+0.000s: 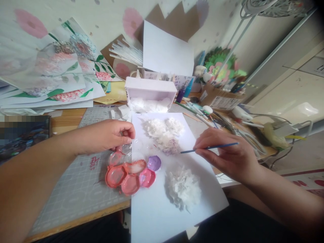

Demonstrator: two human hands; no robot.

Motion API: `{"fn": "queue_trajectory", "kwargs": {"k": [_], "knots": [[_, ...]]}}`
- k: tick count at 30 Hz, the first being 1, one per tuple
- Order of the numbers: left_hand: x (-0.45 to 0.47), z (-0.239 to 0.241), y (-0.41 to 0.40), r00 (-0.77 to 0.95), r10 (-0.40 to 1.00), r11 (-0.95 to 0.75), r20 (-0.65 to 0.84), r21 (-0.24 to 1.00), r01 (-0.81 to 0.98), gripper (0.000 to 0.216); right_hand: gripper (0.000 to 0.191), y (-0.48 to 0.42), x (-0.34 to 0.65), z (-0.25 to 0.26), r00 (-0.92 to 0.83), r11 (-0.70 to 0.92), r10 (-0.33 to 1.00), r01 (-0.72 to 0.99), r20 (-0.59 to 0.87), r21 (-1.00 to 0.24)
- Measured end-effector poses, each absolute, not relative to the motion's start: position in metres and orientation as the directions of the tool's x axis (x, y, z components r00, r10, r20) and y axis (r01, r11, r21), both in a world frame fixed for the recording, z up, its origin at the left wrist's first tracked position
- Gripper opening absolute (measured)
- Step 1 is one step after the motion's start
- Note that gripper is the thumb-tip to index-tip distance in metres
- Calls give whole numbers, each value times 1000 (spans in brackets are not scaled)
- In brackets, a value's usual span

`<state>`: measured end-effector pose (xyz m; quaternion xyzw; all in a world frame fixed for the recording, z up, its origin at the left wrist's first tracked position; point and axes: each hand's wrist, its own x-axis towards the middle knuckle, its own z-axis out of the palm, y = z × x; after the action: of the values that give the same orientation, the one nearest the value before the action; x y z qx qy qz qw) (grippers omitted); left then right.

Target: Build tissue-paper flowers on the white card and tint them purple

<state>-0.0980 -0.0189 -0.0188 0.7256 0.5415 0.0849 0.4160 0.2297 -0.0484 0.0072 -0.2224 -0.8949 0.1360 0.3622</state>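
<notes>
My right hand point(226, 155) pinches a thin blue paintbrush point(187, 151), its tip touching or just beside a paper flower point(168, 145) tinted with purple. Two white paper flowers point(154, 127) sit behind that one, and a larger white flower point(183, 189) lies nearer to me. All rest on a white sheet of paper point(152, 219). The fingers of my left hand point(113, 135) are curled at the far rim of a clear plastic paint palette point(130, 184), closed on its edge. Its wells carry red, pink and purple paint; the fingertips are partly hidden.
A grey cutting mat point(68, 189) lies under the paper. Behind stands a white box point(151, 86) with white paper pieces inside. Flower paintings point(68, 74) lean at the left, near a dark screen point(25, 135). Scissors point(246, 136), brushes and a cardboard box point(219, 98) crowd the right.
</notes>
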Motion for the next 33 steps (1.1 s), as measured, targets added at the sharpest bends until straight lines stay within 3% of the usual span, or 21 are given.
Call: {"fn": "queue_trajectory", "kwargs": {"k": [28, 33], "knots": [[-97, -17, -20, 385, 866, -47, -319, 715, 698, 13, 17, -50, 231, 12, -628, 873, 488, 348, 605, -343], [-96, -17, -20, 383, 863, -42, -329, 709, 704, 15, 15, -53, 229, 13, -648, 867, 495, 326, 579, -377]]}}
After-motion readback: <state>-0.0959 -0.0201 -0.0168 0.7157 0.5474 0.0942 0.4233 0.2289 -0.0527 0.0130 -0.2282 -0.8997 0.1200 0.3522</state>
